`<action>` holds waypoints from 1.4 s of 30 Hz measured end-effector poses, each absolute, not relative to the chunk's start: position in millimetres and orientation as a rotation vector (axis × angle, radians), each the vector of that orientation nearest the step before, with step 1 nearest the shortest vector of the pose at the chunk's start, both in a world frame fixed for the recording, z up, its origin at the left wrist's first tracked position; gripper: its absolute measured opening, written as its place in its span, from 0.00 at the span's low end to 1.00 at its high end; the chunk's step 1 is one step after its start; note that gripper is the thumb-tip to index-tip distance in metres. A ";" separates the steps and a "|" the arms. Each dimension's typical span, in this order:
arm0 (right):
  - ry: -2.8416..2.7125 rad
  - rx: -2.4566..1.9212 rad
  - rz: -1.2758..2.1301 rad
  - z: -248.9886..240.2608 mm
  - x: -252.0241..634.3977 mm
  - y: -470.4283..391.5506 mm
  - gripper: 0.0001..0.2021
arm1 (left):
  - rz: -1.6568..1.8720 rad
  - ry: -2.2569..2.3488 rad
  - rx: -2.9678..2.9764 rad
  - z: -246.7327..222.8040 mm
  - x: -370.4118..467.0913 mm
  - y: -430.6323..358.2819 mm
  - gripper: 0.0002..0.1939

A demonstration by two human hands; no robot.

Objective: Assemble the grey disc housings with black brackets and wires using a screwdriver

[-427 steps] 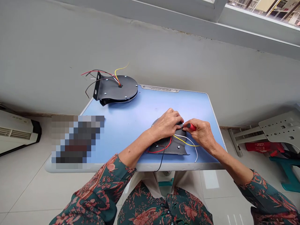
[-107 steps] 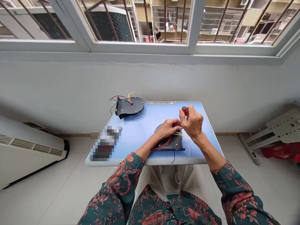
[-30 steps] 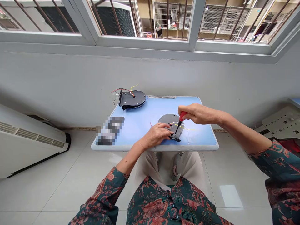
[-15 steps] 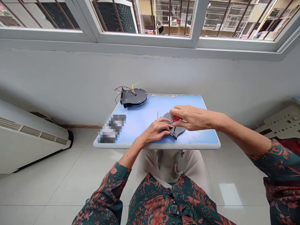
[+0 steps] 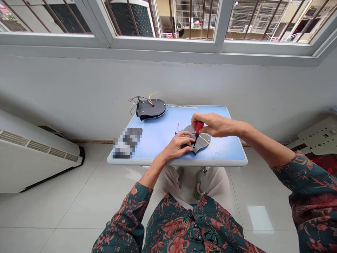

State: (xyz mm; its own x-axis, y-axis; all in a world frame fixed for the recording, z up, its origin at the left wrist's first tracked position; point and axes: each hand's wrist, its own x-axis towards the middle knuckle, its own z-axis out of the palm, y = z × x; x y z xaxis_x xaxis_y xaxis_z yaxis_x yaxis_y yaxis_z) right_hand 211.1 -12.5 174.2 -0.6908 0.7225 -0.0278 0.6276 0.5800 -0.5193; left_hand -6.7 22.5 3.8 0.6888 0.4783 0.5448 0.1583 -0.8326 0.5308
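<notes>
A dark, snail-shaped blower fan (image 5: 201, 144) lies flat near the front of the small table, with red, yellow and white wires coming from it. Across its left side lies my left hand (image 5: 179, 146), fingers on its top and thumb near the front corner, holding it down. My right hand (image 5: 217, 124) is closed round the red handle of a screwdriver (image 5: 199, 127). The screwdriver stands nearly upright, its dark shaft reaching down to the front part of the fan beside my left fingertips. Whether its tip sits in a screw is too small to tell.
A second black blower fan (image 5: 155, 109) with loose wires stands at the table's back left corner. A blurred-out patch (image 5: 128, 142) covers the left front of the blue tabletop (image 5: 158, 135). Behind the table is a wall (image 5: 168, 80) under barred windows. A white appliance (image 5: 39, 154) stands left.
My right hand has risen slightly and turned, so more of the red screwdriver handle and the fan's yellow wire show. My left hand stays on the fan.
</notes>
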 end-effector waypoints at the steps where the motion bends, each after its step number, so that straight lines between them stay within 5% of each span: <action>1: -2.610 -1.139 0.754 174.0 212.3 -12.0 0.13 | 0.998 0.529 2.448 4.9 -5.5 23.0 0.06; 10: -2.653 -0.975 0.573 168.1 210.4 -16.1 0.16 | 1.188 0.704 2.244 25.7 9.1 4.5 0.10; 15: -2.698 -1.006 0.492 169.1 210.0 -19.6 0.18 | 1.183 0.786 2.214 22.7 9.9 -1.0 0.04; 23: -2.394 -1.372 0.264 170.9 194.6 -34.0 0.05 | 1.272 0.934 2.421 10.4 18.7 11.3 0.04; 27: -2.317 -1.341 0.301 165.3 194.6 -32.4 0.08 | 1.413 1.035 2.463 13.1 15.9 -9.7 0.04; 35: -2.544 -1.095 0.366 165.7 203.4 -29.7 0.18 | 1.596 1.258 2.427 -7.1 21.6 -62.7 0.30; 42: -2.523 -1.122 0.337 161.7 192.8 -32.9 0.13 | 1.567 1.098 2.404 -22.6 20.6 -34.3 0.25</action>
